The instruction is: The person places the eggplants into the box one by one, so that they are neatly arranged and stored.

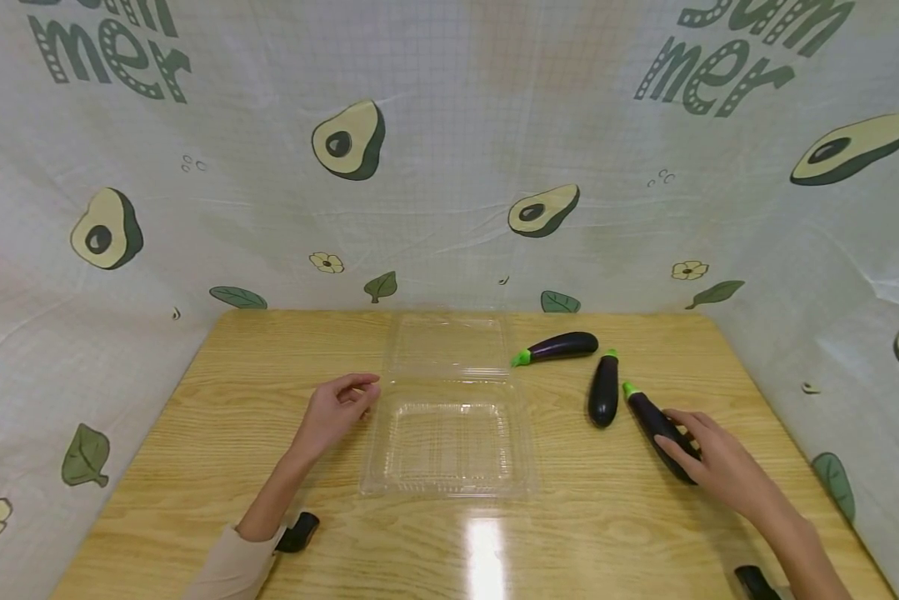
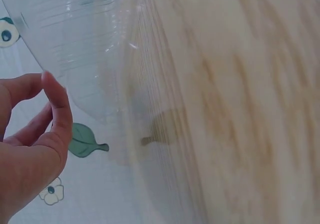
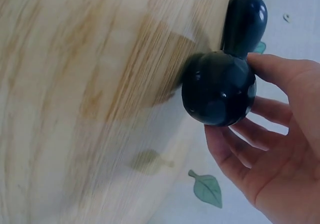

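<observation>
My right hand point(image 1: 707, 462) grips the lower part of a dark purple eggplant point(image 1: 651, 421) with a green stem end, lying on the table at the right. The right wrist view shows its rounded end point(image 3: 218, 92) between thumb and fingers. A second eggplant point(image 1: 604, 392) lies just left of it, and a third eggplant point(image 1: 561, 346) lies farther back. A clear plastic clamshell box point(image 1: 370, 475) sits mid-table with its lid point(image 1: 449, 346) folded back. At its left edge my left hand point(image 1: 337, 417) has loosely bent fingers; whether they touch the rim point(image 2: 55, 79) is unclear.
The wooden table point(image 1: 232, 400) is enclosed at the back and sides by a pale cloth point(image 1: 434, 208) printed with avocados and leaves. Dark wrist devices point(image 1: 297, 533) show on both arms.
</observation>
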{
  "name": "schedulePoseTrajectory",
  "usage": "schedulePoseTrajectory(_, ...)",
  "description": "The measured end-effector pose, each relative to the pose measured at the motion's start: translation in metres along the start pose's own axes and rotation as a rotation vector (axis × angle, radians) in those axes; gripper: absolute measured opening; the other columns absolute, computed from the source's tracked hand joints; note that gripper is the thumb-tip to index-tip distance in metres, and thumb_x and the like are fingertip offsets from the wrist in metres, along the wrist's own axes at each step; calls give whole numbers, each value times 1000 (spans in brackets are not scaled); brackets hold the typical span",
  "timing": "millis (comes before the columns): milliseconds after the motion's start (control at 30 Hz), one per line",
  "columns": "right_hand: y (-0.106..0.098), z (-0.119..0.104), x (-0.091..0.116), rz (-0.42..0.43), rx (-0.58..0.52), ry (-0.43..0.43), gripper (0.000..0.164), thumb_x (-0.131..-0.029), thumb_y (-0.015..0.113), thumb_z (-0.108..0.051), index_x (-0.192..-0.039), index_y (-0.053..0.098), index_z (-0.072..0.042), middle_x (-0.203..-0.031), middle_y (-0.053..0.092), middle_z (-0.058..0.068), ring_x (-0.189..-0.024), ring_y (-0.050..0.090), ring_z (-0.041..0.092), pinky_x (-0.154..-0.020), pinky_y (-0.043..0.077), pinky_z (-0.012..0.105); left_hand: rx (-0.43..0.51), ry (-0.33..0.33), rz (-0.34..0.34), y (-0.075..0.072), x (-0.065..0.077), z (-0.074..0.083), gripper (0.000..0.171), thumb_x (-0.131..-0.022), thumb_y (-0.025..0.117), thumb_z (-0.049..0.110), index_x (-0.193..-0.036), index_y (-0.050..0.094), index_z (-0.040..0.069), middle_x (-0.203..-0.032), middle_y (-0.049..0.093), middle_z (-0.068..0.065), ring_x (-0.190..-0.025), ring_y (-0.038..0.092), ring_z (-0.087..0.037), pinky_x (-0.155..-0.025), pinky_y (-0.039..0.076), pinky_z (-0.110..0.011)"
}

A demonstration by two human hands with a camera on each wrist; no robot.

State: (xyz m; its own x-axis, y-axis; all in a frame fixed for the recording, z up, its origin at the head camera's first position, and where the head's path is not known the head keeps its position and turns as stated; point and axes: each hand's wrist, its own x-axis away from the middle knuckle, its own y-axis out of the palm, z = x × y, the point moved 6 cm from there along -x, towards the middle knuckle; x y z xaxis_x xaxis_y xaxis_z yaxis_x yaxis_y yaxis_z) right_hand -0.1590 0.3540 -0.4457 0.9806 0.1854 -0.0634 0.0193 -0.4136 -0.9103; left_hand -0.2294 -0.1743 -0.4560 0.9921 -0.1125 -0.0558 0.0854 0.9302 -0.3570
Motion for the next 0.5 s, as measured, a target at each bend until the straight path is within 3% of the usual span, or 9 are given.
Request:
schedulePoseTrajectory(233, 2, 2, -3, -43, 14, 48, 55, -103, 66, -31, -136, 55, 13, -117, 65, 32, -94, 67, 39, -73, 57, 55, 30, -32, -20, 2, 0, 0, 34, -99, 71, 12, -128, 67, -6, -103, 69, -17, -78, 69, -28, -66, 60, -32)
schedulePoseTrajectory(500, -2, 4, -2, -58, 38, 79, 58, -102, 68, -33, -133, 57, 14, -118, 65, 33, -91, 68, 38, -70, 58, 54, 55, -48, -40, 3, -1, -2, 34, -99, 70, 10, -129, 66, -7, -106, 69, -26, -79, 70, -35, -68, 61, -36)
